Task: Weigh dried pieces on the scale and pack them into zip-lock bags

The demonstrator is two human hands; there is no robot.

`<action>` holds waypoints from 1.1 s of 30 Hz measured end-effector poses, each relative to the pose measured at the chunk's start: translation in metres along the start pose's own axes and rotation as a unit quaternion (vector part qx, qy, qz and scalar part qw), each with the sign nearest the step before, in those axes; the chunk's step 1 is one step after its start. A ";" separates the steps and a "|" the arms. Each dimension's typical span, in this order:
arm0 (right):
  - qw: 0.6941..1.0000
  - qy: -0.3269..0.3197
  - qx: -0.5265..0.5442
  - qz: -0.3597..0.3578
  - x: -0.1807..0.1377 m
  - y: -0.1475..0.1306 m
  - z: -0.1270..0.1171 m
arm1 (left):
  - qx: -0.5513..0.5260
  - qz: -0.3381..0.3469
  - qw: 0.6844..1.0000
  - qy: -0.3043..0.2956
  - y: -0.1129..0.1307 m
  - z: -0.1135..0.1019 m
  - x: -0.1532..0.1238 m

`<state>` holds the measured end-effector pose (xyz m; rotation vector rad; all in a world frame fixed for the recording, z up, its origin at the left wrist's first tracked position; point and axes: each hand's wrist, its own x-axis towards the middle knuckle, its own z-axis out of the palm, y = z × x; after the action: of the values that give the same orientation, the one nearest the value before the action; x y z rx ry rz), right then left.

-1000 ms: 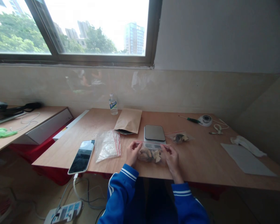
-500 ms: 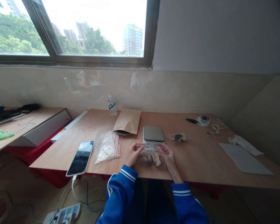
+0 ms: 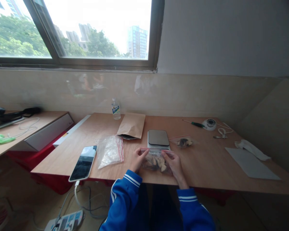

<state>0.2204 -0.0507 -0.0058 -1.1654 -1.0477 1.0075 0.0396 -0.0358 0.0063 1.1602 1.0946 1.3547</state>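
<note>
A clear zip bag (image 3: 154, 161) with brown and pale chunks inside lies at the near edge of the wooden table (image 3: 207, 166). My left hand (image 3: 136, 159) pinches its top left corner. Along the top strip, my right hand (image 3: 174, 163) pinches nearer the middle. Just behind the bag sits a small kitchen scale (image 3: 158, 138) with a dark platform. A second small zip bag (image 3: 184, 142) with a few dark pieces lies right of the scale.
A stack of empty zip bags (image 3: 110, 150) and a phone (image 3: 83, 163) on a cable lie to the left. Behind are a brown envelope (image 3: 132, 125), a water bottle (image 3: 116, 108), a screwdriver (image 3: 194, 123) and a tape roll (image 3: 210, 124). Paper (image 3: 251, 163) lies right.
My right hand has slid leftward along the bag's top strip toward my left hand. The view shifted slightly.
</note>
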 end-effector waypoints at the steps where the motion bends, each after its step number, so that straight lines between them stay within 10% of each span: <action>1: 1.000 0.000 -0.002 -0.002 0.000 0.001 0.000 | -0.001 0.001 1.000 0.002 0.000 0.000 0.000; 17: 0.992 0.054 -0.090 -0.076 0.002 0.002 -0.001 | 0.027 0.054 0.998 0.002 -0.004 -0.001 0.000; 21: 0.922 0.087 -0.279 -0.255 -0.003 -0.029 0.001 | 0.049 0.084 0.995 0.018 -0.005 -0.003 0.001; 24: 0.849 -0.026 -0.418 -0.321 -0.006 -0.064 0.014 | 0.045 0.108 0.993 0.013 -0.005 -0.004 0.001; 33: 0.753 -0.235 -0.555 -0.264 0.013 -0.091 0.044 | 0.030 0.131 0.991 -0.002 -0.006 -0.005 0.000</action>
<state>0.1866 -0.0394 0.0901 -1.3786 -2.4115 0.1036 0.0353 -0.0355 0.0001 1.3876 1.0123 1.5262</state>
